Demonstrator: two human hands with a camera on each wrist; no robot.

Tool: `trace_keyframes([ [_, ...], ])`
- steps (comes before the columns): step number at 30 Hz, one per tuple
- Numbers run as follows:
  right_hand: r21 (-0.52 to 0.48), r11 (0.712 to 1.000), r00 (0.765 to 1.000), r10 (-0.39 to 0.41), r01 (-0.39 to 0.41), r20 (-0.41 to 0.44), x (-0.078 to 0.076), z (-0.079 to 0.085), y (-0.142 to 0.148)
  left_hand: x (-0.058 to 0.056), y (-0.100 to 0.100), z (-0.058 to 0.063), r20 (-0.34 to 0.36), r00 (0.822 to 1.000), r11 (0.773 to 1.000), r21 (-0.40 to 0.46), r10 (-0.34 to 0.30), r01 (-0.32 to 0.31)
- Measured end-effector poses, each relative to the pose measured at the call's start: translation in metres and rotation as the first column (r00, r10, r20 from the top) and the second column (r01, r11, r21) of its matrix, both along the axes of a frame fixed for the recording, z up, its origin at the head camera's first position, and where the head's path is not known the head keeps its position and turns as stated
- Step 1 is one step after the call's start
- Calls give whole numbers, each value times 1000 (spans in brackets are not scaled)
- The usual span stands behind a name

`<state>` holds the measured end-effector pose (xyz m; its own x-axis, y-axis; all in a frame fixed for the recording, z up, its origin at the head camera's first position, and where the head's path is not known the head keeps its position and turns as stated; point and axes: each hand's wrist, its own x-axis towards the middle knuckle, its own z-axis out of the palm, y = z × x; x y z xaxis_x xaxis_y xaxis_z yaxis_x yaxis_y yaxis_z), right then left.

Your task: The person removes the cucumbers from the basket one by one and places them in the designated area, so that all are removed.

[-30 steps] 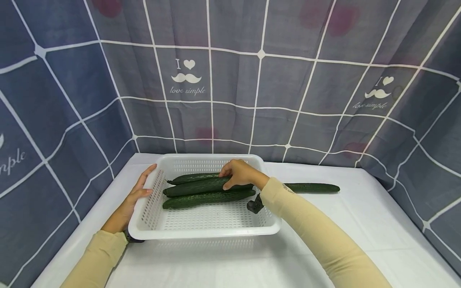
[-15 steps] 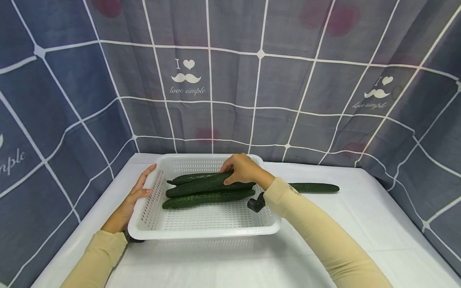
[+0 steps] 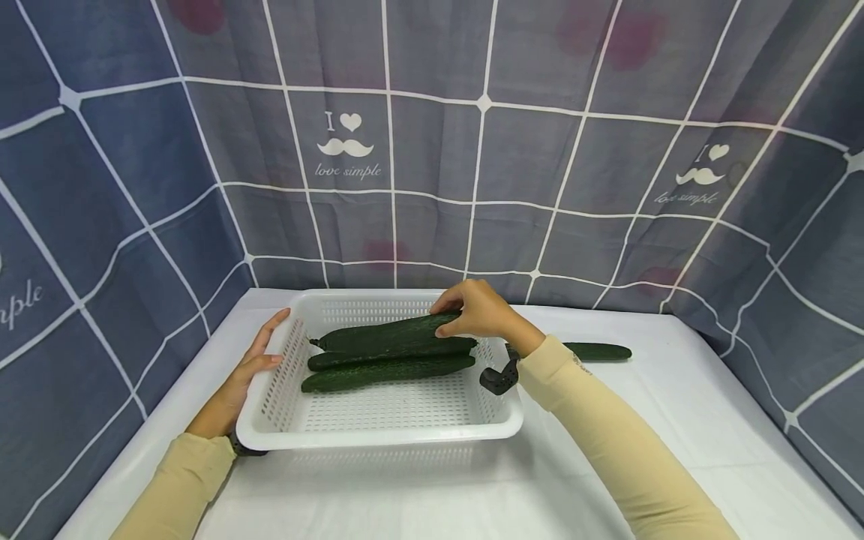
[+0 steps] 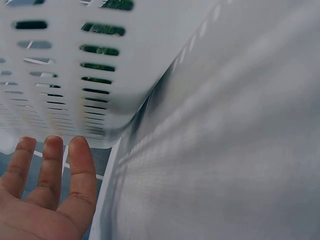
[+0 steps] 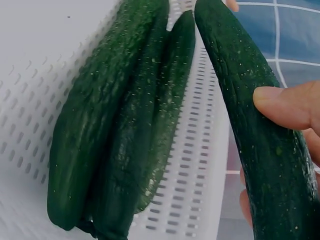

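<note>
My right hand (image 3: 482, 311) pinches a dark green cucumber (image 3: 381, 337) between thumb and fingers over the white perforated basket (image 3: 385, 435). That cucumber slants, its right end raised. In the right wrist view, the thumb lies on the gripped cucumber (image 5: 270, 160), and three more sit side by side in the basket, among them a bumpy cucumber (image 5: 95, 130). From above, a cucumber (image 3: 391, 373) lies frontmost; the held one partly hides those behind. My left hand (image 3: 232, 390) rests at the basket's left side, and the left wrist view shows straight fingers (image 4: 82, 170) by its outer wall.
Another cucumber (image 3: 601, 351) lies on the white tablecloth (image 3: 641, 405) right of the basket, partly hidden by my right forearm. A grey-blue checked curtain (image 3: 439, 150) surrounds the table at the back and sides. A black wrist camera (image 3: 499, 379) hangs under my right wrist.
My right hand has raised the cucumber from the others and carried it right and toward the back of the basket. The left hand keeps its place.
</note>
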<state>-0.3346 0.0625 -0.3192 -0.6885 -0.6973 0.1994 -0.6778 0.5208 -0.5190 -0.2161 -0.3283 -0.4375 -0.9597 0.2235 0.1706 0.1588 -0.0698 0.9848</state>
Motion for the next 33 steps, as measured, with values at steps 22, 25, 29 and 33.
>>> trace_keyframes([
  [22, -158, 985, 998, -58, 61, 24, 17, 11, 60, 0, -1, -1, -4, 1000, 1000, -26, -6, 6],
  [25, -172, 982, 997, -76, 80, 29, 19, 11, 68, 0, 0, -1, -7, 1000, 1000, -20, -13, 13],
  [29, -179, 978, 993, -102, 111, 60, 21, 9, 79, 0, -1, -3, -28, 999, 1000, 2, -29, 29],
  [33, -183, 976, 992, -112, 120, 56, 22, 6, 89, 0, -2, -5, -45, 998, 998, 25, -48, 49],
])
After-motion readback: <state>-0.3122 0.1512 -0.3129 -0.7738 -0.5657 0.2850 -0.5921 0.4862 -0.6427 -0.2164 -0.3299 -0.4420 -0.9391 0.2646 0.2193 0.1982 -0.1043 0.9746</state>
